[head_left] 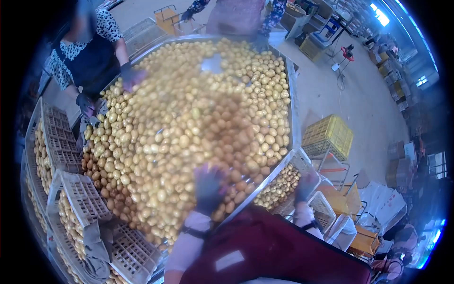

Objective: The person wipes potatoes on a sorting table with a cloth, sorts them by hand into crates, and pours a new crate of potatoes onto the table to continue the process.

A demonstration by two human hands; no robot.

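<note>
A big metal sorting table (292, 118) is heaped with small yellow fruits (189, 118). My left hand (208, 187), in a dark glove, lies on the fruits near the table's front edge, fingers spread, blurred. My right hand (305, 187), also gloved, hovers over a white plastic crate (302, 165) partly filled with fruits (281, 185) at the table's right side; whether it holds anything is not visible. My dark red apron (269, 246) fills the bottom of the view.
A person in a patterned top has gloved hands (130, 75) on the fruits at the far left. Another person (236, 16) stands at the far end. White crates (78, 199) of fruits line the left side. A yellow crate (328, 135) and cartons stand on the floor at right.
</note>
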